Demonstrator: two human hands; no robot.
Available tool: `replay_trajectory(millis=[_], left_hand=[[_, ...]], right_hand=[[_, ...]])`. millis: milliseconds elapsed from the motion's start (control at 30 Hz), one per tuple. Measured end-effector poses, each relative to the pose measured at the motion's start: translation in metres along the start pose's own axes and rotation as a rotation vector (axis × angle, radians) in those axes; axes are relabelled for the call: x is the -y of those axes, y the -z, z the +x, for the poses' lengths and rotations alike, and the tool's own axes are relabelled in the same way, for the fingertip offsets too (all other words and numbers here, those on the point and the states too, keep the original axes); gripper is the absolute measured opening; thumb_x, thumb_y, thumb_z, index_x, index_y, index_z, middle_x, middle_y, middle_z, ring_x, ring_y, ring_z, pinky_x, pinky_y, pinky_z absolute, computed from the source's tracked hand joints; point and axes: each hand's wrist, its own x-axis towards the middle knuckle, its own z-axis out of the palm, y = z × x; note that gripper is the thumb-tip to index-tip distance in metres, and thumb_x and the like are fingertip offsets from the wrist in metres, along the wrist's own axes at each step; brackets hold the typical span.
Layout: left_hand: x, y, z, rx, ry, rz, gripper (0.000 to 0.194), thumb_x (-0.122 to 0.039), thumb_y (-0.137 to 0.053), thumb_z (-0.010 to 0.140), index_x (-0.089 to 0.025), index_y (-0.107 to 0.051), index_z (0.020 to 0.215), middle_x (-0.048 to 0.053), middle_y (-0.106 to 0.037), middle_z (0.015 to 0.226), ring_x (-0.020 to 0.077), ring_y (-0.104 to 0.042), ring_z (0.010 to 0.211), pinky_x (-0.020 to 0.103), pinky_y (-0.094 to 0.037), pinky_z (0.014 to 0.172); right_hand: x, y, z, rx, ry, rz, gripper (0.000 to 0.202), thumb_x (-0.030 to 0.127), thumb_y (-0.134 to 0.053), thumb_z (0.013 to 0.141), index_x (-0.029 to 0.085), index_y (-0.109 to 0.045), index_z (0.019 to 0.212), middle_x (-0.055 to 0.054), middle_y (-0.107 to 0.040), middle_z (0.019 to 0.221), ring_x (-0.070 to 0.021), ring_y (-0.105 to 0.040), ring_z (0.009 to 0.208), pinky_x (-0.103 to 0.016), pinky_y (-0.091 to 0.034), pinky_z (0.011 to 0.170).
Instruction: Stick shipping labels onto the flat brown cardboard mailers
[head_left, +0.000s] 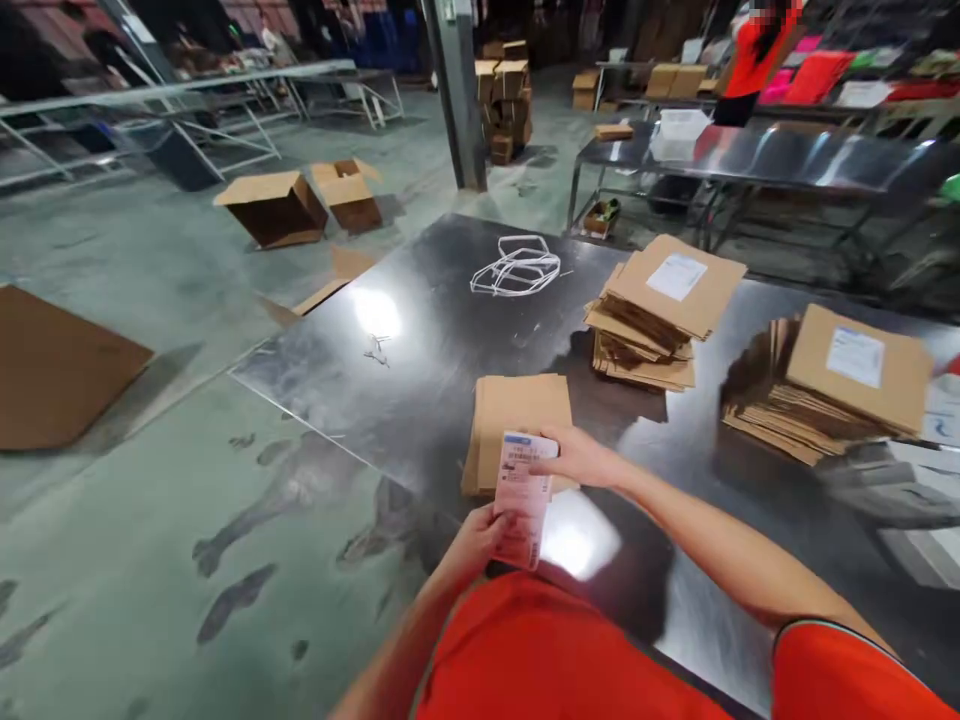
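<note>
A printed shipping label (pixel 521 505) with a blue strip at its top is held upright before me. My left hand (pixel 480 538) pinches its lower left edge, thumb on the face. At its upper right, my right hand (pixel 577 457) grips the label between thumb and fingers. Just beyond it lies a small stack of brown cardboard mailers (pixel 521 400) on the metal table (pixel 427 390), partly covered by the label and my right hand. Farther right sit a taller pile of mailers (pixel 667 290) and another pile (pixel 847 380), each with a white label on top.
A loose coil of white strapping (pixel 517 268) and a small scrap (pixel 377 350) lie on the table. Open cardboard boxes (pixel 277 205) stand on the floor beyond its left edge. A steel post (pixel 457 100) rises behind, and a person in red (pixel 754 60) is at the back right.
</note>
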Motion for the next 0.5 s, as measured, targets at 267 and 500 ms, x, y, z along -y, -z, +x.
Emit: replay_trajectory(millis=[267,500], left_hand=[[-0.032,-0.015,-0.001,-0.172,-0.208,-0.096,0.042,-0.038,-0.083,0.064,-0.017,-0.069,0.097,0.006,-0.071,0.095,0.0195,-0.064,0.087,0.027,-0.050,0.076],[0.000,-0.029,0.042,-0.368,-0.197,-0.028,0.044,-0.052,-0.074,0.067,-0.017,-0.050,0.053,-0.007,-0.041,0.051,0.0077,-0.036,0.051,0.023,-0.029,0.051]], right_hand=[[0.001,-0.035,-0.036,0.064,-0.090,0.004,0.033,0.041,-0.052,0.091,0.018,-0.061,0.070,0.002,-0.057,0.066,-0.0140,-0.051,0.064,-0.026,-0.037,0.058],[-0.018,-0.031,-0.024,-0.031,-0.028,-0.305,0.032,0.040,-0.051,0.094,0.020,-0.063,0.071,0.000,-0.062,0.069,-0.0142,-0.053,0.066,-0.026,-0.035,0.062]])
